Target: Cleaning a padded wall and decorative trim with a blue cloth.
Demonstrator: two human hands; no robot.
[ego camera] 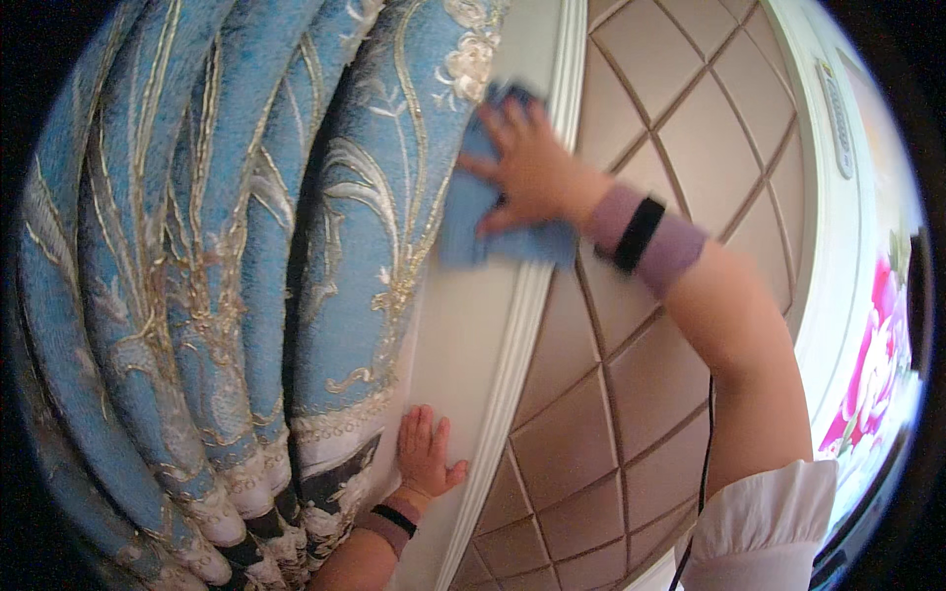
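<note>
Fingers spread, my right hand (528, 170) presses a blue cloth (465, 221) against a white moulded frame (473, 318). Both the hand and the cloth look somewhat blurred. The cloth hangs over the frame's ridged trim and reaches the edge of a blue embroidered curtain (355, 244). Lower down, my left hand (429, 452) rests with its palm on the pale flat part of the frame, beside the curtain's trimmed hem. Nothing is held in the left hand. Each wrist wears a mauve band with a black strip.
A padded panel (650, 399) with a diamond pattern fills the area right of the frame. Beyond it stand a pale border (794, 244), a long control strip (835, 118) and a bright pink flower picture (872, 362). A thin black cord (708, 436) hangs by my right arm.
</note>
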